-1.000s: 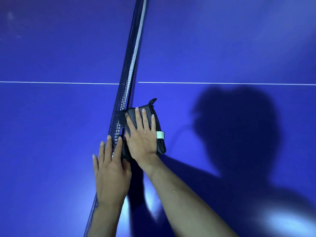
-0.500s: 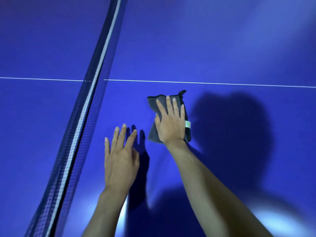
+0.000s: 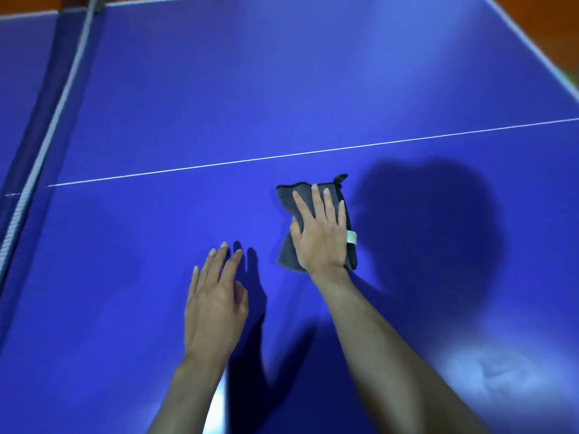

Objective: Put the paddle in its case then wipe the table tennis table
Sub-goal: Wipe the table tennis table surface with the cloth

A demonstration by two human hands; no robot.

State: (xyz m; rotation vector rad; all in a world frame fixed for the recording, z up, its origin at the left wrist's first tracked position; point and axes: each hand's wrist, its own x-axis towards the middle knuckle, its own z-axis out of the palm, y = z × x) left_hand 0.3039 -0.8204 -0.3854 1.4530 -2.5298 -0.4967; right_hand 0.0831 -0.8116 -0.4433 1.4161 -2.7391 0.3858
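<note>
Orange-brown floor (image 3: 539, 14) shows past the far edge & far right corner, top of view. Strong light from behind throws a dark head-shaped shadow (image 3: 429, 227) at right; pale glare patch (image 3: 488, 371) bottom right.

The cloth (image 3: 313, 223) is spread on the desk (image 3: 407, 89) under the right hand (image 3: 319, 236); the left hand (image 3: 214, 302) is placed at its 8 o'clock, the net (image 3: 47, 130) at 10 o'clock.

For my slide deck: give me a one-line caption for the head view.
Right hand presses a folded grey cloth flat on the blue table, left hand open beside it.
</note>
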